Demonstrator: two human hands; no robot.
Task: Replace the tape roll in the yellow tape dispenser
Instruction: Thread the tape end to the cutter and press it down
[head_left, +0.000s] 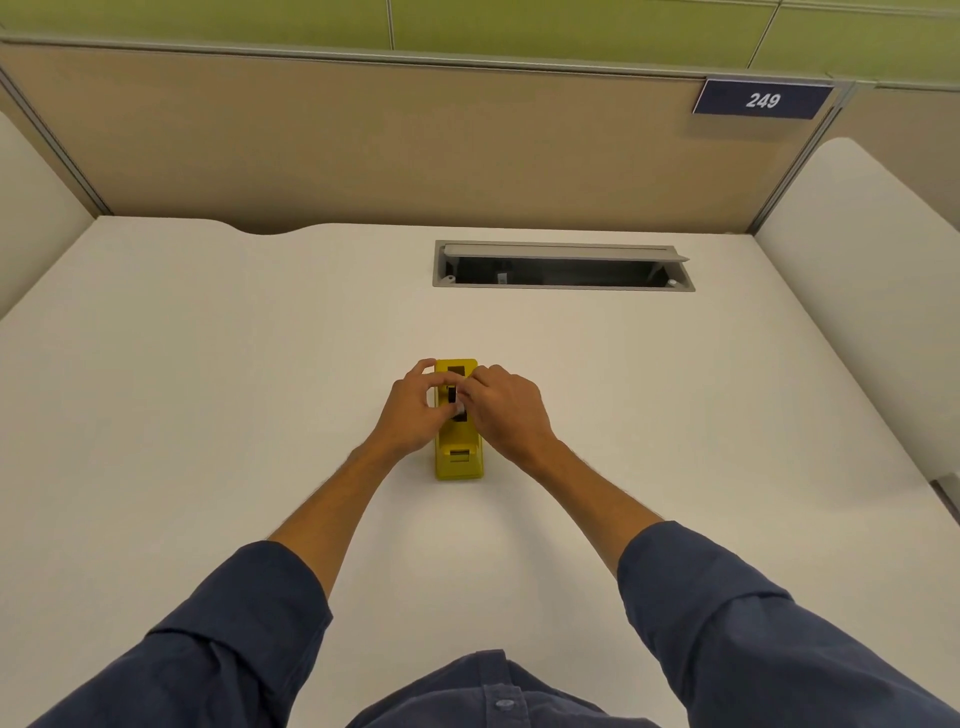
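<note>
A yellow tape dispenser (458, 460) stands lengthwise in the middle of the white desk (208, 389), its cutter end toward me. My left hand (413, 410) rests against its left side, fingers curled over the top. From the right, my right hand (506, 408) closes over it in the same way. The fingertips of both hands meet over the dispenser's open well, pinching a small tape roll (456, 401) with a dark core and a whitish edge. Most of the roll is hidden by my fingers, and I cannot tell whether it sits fully in the well.
An open cable tray (563, 265) is set into the desk behind the dispenser. A beige partition (415, 140) closes the back, with a blue sign (762, 100) reading 249 at its upper right. White side panels flank the desk.
</note>
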